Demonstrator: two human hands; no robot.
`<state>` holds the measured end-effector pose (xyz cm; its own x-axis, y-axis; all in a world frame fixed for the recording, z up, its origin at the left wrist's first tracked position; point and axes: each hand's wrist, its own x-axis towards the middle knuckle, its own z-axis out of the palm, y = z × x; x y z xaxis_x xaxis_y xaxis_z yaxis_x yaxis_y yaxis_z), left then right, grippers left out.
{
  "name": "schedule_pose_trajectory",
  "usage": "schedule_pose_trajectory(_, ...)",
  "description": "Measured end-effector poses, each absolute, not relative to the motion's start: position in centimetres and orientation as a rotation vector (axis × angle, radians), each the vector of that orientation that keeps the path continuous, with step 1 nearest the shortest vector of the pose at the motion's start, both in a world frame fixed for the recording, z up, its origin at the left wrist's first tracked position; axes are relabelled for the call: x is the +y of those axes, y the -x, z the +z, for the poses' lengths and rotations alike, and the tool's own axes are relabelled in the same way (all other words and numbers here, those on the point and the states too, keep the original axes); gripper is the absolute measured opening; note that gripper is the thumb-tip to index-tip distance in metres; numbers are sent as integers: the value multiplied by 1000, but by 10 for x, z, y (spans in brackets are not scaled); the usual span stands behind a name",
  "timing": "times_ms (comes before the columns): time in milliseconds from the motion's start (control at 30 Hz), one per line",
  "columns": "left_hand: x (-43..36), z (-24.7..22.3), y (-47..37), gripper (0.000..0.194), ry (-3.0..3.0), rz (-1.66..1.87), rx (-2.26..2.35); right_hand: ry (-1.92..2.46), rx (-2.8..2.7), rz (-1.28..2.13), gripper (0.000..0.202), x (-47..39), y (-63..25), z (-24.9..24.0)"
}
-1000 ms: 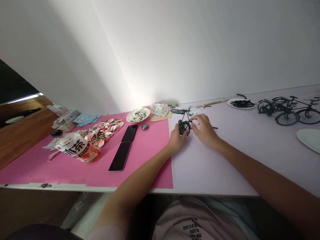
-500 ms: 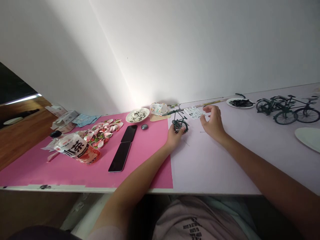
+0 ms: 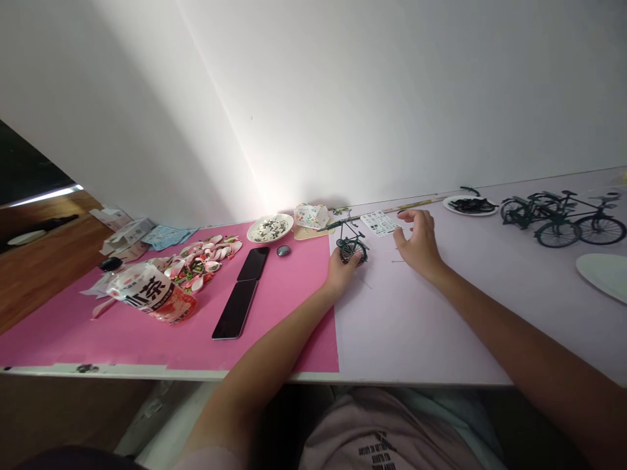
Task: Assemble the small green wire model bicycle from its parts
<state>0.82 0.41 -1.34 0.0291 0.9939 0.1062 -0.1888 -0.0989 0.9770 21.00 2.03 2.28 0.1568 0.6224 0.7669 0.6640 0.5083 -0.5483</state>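
Note:
My left hand (image 3: 341, 271) is closed around the wheel end of a small dark green model bicycle (image 3: 349, 236), its frame rising above my fingers. To the right, my right hand (image 3: 417, 243) hovers with fingers curled and apart, and nothing shows between them. Just behind it lies a printed sheet of small dark pictures (image 3: 378, 223). A thin metal pin (image 3: 398, 262) rests on the table by my right hand, and another thin piece (image 3: 365, 282) lies below my left.
Finished-looking model bicycles (image 3: 563, 219) stand at the right, near a plate of black parts (image 3: 471, 205) and a white plate (image 3: 607, 274). On the pink left side are a drink bottle (image 3: 149, 294), a phone (image 3: 236, 308), a small grey oval object (image 3: 283, 250) and a plate of small pieces (image 3: 270, 228).
Both hands stay almost in place; the bicycle remains in my left hand. The whole view has shifted very slightly.

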Motion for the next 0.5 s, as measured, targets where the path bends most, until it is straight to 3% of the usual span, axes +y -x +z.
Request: schedule_pose_trajectory(500,10,-20,-8,44,-1152,1358,981,1262,-1477,-137,34,33,-239,32)
